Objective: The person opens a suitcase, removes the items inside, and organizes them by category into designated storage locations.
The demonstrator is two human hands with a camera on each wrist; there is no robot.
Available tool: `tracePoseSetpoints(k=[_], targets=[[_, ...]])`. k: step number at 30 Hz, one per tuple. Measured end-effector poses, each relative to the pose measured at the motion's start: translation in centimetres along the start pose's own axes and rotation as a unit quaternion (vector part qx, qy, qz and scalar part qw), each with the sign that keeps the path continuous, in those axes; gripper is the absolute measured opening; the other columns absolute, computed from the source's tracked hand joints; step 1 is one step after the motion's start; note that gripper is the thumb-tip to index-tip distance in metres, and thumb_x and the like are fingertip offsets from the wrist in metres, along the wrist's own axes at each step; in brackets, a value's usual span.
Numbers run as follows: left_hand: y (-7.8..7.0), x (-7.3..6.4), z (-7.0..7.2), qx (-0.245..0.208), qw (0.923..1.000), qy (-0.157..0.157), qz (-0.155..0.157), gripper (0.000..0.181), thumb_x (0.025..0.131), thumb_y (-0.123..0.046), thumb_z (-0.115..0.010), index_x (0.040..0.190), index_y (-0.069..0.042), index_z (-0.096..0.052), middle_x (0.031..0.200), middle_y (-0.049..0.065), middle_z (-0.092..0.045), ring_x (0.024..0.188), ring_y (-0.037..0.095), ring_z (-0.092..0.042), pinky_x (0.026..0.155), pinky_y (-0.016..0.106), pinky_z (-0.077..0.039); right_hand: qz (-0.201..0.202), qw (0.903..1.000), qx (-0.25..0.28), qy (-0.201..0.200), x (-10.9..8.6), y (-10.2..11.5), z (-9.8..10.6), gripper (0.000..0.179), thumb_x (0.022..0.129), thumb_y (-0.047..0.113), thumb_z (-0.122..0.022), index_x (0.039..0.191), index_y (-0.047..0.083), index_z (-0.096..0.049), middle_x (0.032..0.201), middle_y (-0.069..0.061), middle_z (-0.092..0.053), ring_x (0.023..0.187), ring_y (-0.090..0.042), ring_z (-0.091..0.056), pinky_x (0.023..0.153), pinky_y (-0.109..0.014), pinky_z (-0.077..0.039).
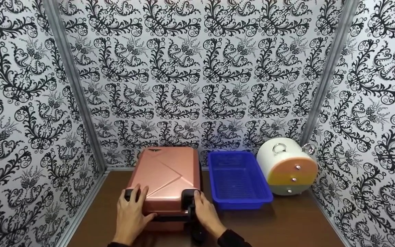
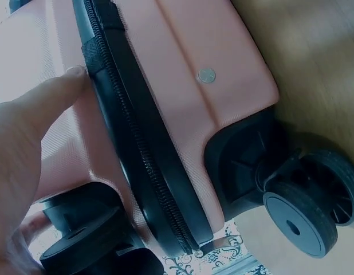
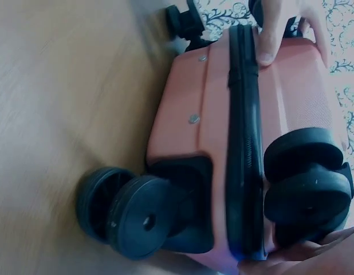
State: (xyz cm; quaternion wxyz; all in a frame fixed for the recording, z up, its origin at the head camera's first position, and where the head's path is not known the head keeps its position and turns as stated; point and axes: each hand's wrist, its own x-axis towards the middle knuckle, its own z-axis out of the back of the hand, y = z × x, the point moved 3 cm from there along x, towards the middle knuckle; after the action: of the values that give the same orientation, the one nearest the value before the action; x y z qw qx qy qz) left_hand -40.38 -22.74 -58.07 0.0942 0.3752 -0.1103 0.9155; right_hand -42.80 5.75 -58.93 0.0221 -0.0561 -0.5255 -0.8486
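Observation:
A pink hard-shell suitcase (image 1: pixel 170 175) lies flat on the table, its black wheels (image 3: pixel 306 177) facing me. A black zipper band (image 2: pixel 134 137) runs along its side between the two shells. My left hand (image 1: pixel 130 212) rests on the near left corner, fingers spread over the top by a wheel housing and thumb (image 2: pixel 65 86) against the front side just above the zipper band. At the near right corner, my right hand (image 1: pixel 206 211) lies beside the other wheel housing. Its fingers (image 3: pixel 268 263) touch the side by the zipper band; whether they pinch anything is hidden.
Just right of the suitcase stands a blue plastic basket (image 1: pixel 241 204) with a slotted bottom. Beyond it is a white round drawer box (image 1: pixel 267 154) with orange, yellow and green drawer fronts. Patterned walls (image 1: pixel 197 68) enclose the brown table (image 1: pixel 279 226) at the back and sides.

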Motion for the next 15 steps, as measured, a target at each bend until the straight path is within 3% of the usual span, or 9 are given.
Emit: tracePoseSetpoints(k=[8,15], targets=[[-0.1,-0.2,0.2,-0.010,0.9994,0.022,0.024,0.120,0.055,-0.048,-0.110,0.158,-0.014,-0.058,0.160,0.025,-0.056,0.138,0.074,-0.047,0.107,0.081,-0.046,0.029,0.9985,-0.010,-0.046,-0.4,2.4,0.8,0.072,0.119,0.054,-0.035,0.157,-0.004,-0.056,0.161,-0.024,-0.059,0.151,-0.048,-0.056,0.128,-0.061,-0.040],[-0.7,-0.5,-1.2,0.013,0.9991,-0.012,0.038,0.133,0.046,-0.047,-0.113,0.159,-0.012,-0.052,0.156,0.035,-0.054,0.143,0.076,-0.043,0.114,0.082,-0.041,0.076,0.9953,-0.009,-0.060,-0.9,5.3,1.6,0.070,0.119,0.052,-0.040,0.158,-0.004,-0.055,0.163,-0.021,-0.058,0.150,-0.044,-0.058,0.126,-0.059,-0.043]])
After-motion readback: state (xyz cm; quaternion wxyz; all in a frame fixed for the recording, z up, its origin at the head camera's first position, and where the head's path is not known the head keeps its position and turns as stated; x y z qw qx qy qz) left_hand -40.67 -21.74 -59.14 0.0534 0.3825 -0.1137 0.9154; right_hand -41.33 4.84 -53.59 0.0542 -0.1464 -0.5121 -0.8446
